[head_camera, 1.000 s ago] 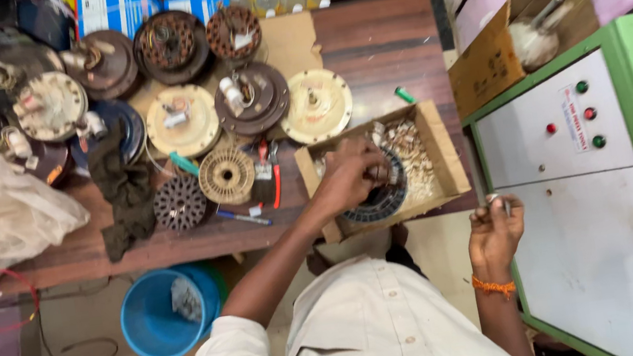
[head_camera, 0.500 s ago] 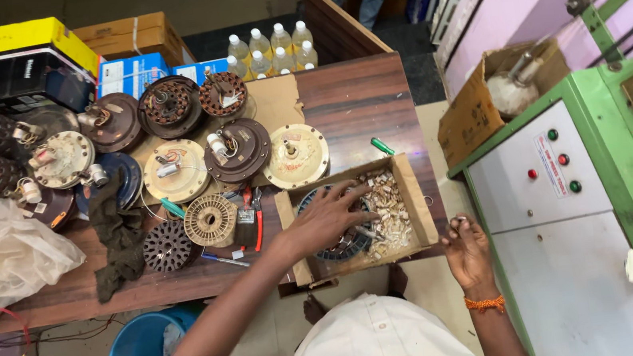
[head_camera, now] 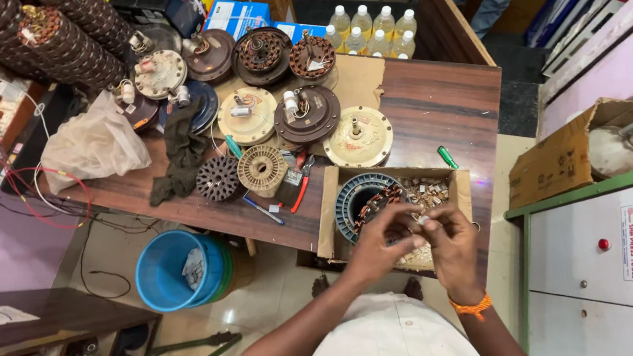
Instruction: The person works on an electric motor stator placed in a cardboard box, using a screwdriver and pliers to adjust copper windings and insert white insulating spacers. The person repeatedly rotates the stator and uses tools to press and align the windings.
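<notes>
Both hands' fingers (head_camera: 418, 222) meet over cardboard box (head_camera: 327, 217) — stator (head_camera: 357, 197) beneath.

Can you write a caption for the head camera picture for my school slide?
Two hands, left hand and right hand, meet over a cardboard box holding a wound motor ring on a cluttered wooden table.

we see a blue bucket (head_camera: 171, 270) below the table, water bottles (head_camera: 372, 28) behind, a green screwdriver (head_camera: 448, 157) nearby.
</notes>
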### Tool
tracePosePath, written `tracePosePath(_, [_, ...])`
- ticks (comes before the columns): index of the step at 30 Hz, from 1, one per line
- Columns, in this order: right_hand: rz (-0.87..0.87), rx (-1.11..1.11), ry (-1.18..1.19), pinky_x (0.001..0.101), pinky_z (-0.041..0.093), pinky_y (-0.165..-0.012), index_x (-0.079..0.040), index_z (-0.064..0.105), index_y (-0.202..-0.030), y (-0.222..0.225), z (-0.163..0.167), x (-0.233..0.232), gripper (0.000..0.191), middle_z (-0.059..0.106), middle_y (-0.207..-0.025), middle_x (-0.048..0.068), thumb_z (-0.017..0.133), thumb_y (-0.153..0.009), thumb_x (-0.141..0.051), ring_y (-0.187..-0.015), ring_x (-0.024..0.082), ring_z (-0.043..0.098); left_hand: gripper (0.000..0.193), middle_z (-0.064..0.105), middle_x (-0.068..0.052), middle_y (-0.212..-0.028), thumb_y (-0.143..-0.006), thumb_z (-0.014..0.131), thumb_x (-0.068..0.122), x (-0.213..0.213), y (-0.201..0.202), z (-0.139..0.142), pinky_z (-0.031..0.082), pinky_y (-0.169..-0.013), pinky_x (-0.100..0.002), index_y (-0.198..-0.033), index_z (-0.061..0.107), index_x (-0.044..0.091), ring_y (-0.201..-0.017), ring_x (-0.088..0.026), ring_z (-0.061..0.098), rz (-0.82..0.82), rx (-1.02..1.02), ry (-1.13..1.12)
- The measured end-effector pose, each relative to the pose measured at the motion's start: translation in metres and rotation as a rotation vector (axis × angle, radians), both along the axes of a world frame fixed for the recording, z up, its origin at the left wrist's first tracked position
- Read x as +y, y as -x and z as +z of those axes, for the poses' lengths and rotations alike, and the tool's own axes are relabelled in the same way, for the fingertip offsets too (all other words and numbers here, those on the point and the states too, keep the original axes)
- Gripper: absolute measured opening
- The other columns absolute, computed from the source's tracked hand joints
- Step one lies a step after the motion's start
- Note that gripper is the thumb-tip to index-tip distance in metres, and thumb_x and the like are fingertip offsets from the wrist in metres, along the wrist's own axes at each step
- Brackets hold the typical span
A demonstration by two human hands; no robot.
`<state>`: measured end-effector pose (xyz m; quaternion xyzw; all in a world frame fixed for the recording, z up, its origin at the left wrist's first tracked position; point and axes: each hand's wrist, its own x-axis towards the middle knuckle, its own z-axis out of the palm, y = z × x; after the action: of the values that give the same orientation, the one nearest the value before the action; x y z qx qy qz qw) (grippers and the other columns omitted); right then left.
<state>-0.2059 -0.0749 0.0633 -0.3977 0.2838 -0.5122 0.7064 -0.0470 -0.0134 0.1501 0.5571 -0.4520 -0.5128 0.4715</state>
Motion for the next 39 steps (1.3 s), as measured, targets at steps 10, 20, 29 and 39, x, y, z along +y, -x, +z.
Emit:
tracePosePath(10, [0.05,0.29,0.158,0.0289,0.061,-0.075,-0.003,0.062,-0.097,-0.009,0.013,0.012,0.009,0.069,-0.097,0.007,0.068,-0.092,0.002,-0.085,0.013,0.069,0.012,0.065,-0.003,-0.105,-0.087,0.076,0.005,0.008,0.011,-0.031,0.059,-0.078,-0.027,-0.098,0.078,0.006,-0.095,-0.011,0.065,0.332,0.037,0.261])
tracePosePath(20, [0.005,0.359,0.402,0.0275,0.058,-0.083,0.0,0.066,-0.107,0.001,0.026,0.017,0.018,0.067,-0.107,0.008,0.073,-0.091,-0.002,-0.096,0.016,0.069,0.012,0.077,-0.007,-0.089,-0.086,0.075,0.0,0.017,0.003,-0.008,0.057,-0.07,-0.03,-0.097,0.076,0.005,-0.08,-0.014,0.073,0.23,-0.348,0.325])
tracePosePath(29, [0.044,0.79,0.734,0.029,0.061,-0.069,-0.003,0.075,-0.101,0.009,0.041,0.018,0.018,0.079,-0.096,0.01,0.078,-0.083,-0.005,-0.083,0.018,0.077,0.01,0.077,-0.009,-0.08,-0.086,0.075,0.003,0.016,-0.019,-0.009,0.059,-0.06,-0.027,-0.096,0.078,0.001,-0.066,-0.01,0.073,0.037,-0.28,-0.076])
tracePosePath(39, [0.182,0.786,0.502,0.0285,0.064,-0.067,-0.002,0.076,-0.096,0.004,0.038,0.029,0.012,0.079,-0.091,0.01,0.076,-0.084,-0.004,-0.078,0.017,0.081,0.011,0.077,-0.011,-0.082,-0.086,0.077,0.004,0.029,-0.031,-0.012,0.058,-0.065,-0.031,-0.096,0.077,-0.001,-0.07,-0.015,0.074,-0.043,-0.257,0.023])
